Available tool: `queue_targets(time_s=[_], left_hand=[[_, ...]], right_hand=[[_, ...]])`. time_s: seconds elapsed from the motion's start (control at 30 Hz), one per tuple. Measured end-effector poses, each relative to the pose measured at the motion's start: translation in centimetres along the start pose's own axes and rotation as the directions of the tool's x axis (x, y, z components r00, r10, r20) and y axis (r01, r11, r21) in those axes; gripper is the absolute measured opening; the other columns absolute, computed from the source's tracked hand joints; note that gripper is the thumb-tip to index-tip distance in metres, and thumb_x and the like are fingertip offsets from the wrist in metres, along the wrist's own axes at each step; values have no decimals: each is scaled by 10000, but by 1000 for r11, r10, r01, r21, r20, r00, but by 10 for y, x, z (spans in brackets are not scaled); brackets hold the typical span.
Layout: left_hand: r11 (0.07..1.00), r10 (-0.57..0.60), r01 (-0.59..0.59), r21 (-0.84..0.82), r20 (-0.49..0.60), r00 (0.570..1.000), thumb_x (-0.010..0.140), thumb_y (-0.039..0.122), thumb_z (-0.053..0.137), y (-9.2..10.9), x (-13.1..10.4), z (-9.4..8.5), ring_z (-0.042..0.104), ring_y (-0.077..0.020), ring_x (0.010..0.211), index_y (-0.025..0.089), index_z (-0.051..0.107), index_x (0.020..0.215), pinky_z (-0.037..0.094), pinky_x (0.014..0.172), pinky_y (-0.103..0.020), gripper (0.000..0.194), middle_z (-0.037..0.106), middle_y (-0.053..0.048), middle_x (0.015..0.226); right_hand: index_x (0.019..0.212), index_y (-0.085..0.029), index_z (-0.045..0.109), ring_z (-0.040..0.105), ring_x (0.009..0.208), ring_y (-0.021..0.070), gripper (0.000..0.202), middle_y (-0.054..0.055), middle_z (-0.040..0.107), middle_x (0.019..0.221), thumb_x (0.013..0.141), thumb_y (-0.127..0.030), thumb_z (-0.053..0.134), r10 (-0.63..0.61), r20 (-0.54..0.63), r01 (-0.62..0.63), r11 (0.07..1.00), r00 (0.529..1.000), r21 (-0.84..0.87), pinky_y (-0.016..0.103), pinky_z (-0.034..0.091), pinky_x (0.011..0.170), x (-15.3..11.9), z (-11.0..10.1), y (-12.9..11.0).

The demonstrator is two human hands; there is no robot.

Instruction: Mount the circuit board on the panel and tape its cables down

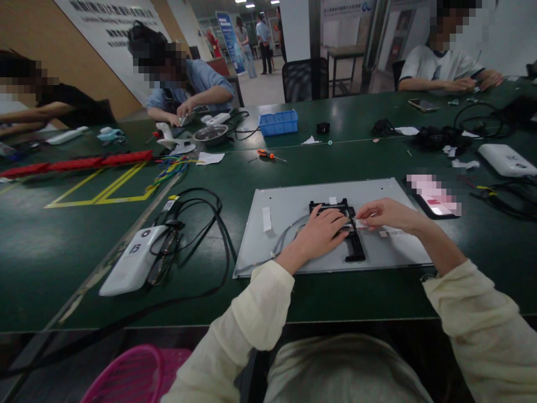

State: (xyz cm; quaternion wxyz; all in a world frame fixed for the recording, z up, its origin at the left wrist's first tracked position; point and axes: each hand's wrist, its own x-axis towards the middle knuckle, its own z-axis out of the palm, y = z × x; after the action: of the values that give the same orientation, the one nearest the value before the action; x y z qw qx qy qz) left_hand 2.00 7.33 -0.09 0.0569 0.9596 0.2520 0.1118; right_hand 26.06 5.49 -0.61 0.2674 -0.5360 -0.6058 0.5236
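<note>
A flat light-grey panel lies on the green table in front of me, with a black plastic frame near its middle. My left hand rests palm down on the frame, fingers stretched out over it and covering part of it. From the right, my right hand pinches a small white strip at the frame's right edge; the fingertips partly hide it. Grey cables run from under my left hand towards the panel's left side. Another white strip is on the panel's left part.
A white power bank with black cables lies left, a phone right of the panel. Beyond are an orange screwdriver, a blue basket and a metal bowl. Several people sit around the table. A pink basket stands below.
</note>
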Motion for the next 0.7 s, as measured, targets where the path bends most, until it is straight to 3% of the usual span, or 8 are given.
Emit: queue_targets(time_s=[0.27, 0.47, 0.7], left_hand=[[999, 11, -10, 45, -16, 1000, 966, 306, 392, 5, 0, -1, 421, -216, 1296, 238, 486, 1291, 175, 1158, -478, 345, 540, -65, 1317], [997, 38, -36, 68, -26, 999, 971, 287, 376, 6, 0, -1, 418, -218, 1292, 224, 489, 1290, 183, 1155, -475, 344, 539, -71, 1315], [991, 69, -68, 112, -6, 998, 981, 257, 342, 7, -1, 1, 407, -222, 1305, 262, 501, 1303, 191, 1149, -490, 359, 518, -75, 1337]], right_hand=[[912, -189, 700, 652, 709, 165, 288, 32, 702, 770, 683, -363, 716, 21, -48, -24, 998, 999, -62, 291, 546, 643, 11, 5, 11], [926, -191, 697, 675, 755, 184, 299, 26, 729, 772, 671, -344, 718, -41, -72, 36, 996, 997, -79, 320, 524, 746, 15, 5, 15], [932, -185, 684, 687, 755, 191, 300, 29, 732, 762, 665, -318, 719, -44, -109, 35, 996, 993, -78, 307, 525, 738, 12, 9, 10]])
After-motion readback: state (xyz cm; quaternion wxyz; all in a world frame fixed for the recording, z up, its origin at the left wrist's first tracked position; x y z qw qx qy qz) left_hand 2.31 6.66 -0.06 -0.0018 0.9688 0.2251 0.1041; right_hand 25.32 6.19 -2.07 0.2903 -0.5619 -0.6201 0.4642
